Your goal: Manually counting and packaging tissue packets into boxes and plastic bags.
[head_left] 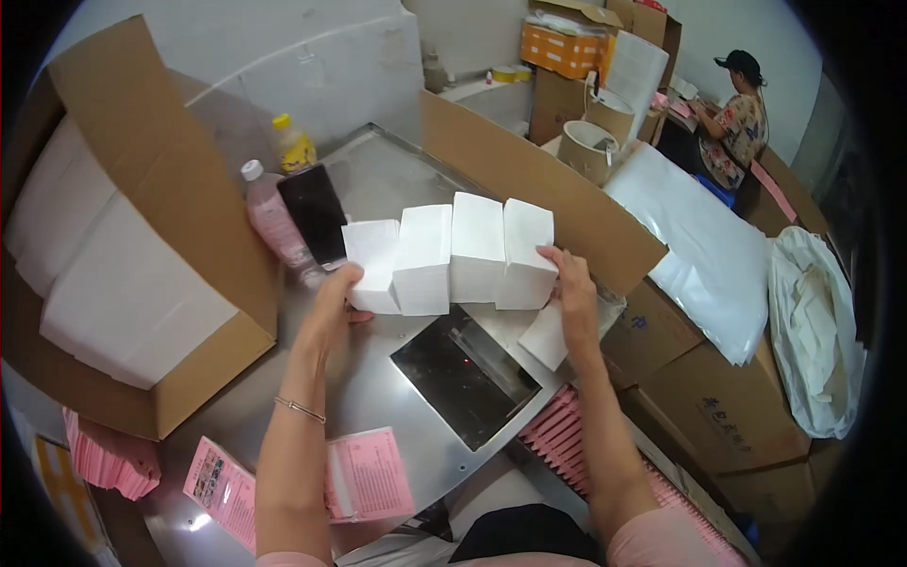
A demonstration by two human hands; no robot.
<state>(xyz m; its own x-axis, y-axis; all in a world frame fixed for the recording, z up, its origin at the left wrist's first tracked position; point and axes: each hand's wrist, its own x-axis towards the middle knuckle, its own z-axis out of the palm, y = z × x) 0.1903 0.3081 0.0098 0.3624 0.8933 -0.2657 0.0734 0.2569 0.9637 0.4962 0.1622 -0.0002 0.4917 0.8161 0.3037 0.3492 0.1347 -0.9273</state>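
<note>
Several stacks of folded white paper [424,260] stand side by side in a row above the metal table. My left hand [338,295] grips the left end of the row, thumb on top and fingers at the side. At the other end, my right hand [574,288] presses against the last stack, so the row is squeezed between both hands. A dark rectangular panel [458,387] with a small red light lies in the tabletop just below. One more white stack [545,338] lies by my right wrist, partly covered.
Left of the table [364,156], an open carton [217,352] holds large white blocks. A black phone [315,215] leans by a pink bottle [269,215] and a yellow one [295,146]. Pink printed packs [368,472] lie near me. A cardboard flap [539,189] edges the right; a person [732,123] sits beyond.
</note>
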